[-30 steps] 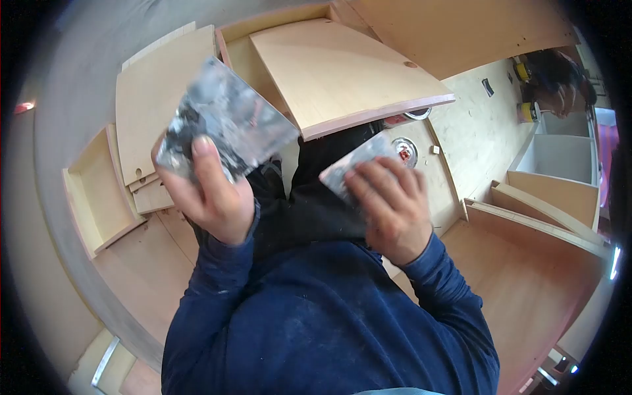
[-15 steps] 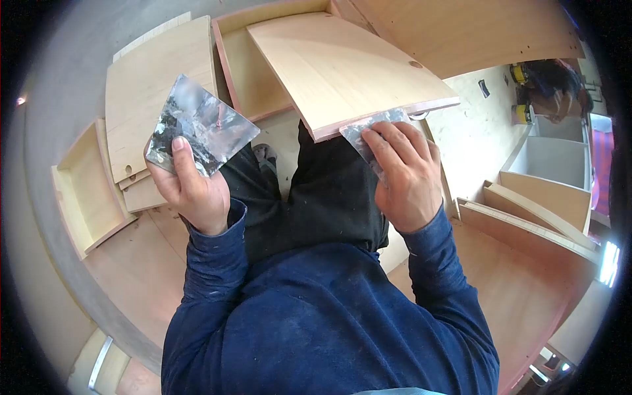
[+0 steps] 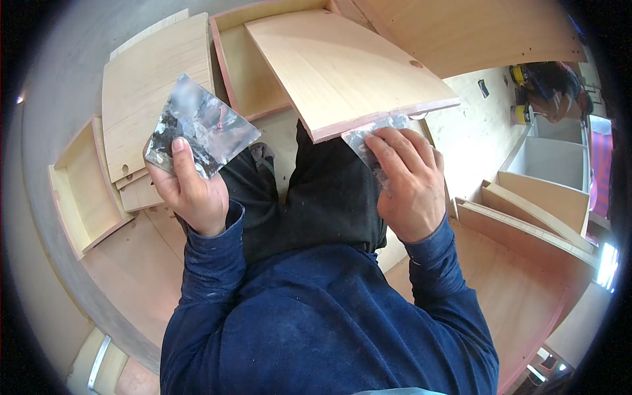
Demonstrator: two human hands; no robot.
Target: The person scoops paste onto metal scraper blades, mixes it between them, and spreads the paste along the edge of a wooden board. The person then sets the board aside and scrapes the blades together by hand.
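Note:
My left hand (image 3: 191, 187) grips a square putty plate (image 3: 197, 125), thumb on top; white and dark smears cover its face. In my right hand (image 3: 411, 178) is a smaller flat scraper (image 3: 368, 146), also smeared, with my fingers closed over it. Its upper edge lies against or just below the pinkish front edge of a pale wooden panel (image 3: 336, 66); contact is partly hidden by my fingers. The panel juts toward me above my legs and has a round hole near its right corner.
Behind the panel lies an open wooden drawer (image 3: 230, 62). More boards (image 3: 155, 99) and another drawer (image 3: 85, 187) are at left. At right are boards on edge (image 3: 526, 227), a grey-white box (image 3: 550, 161) and yellow tins (image 3: 520, 115). My shoe (image 3: 262, 153) shows below.
My right hand and its scraper have dropped slightly along the panel's front edge. My left hand and the putty plate stay almost in place.

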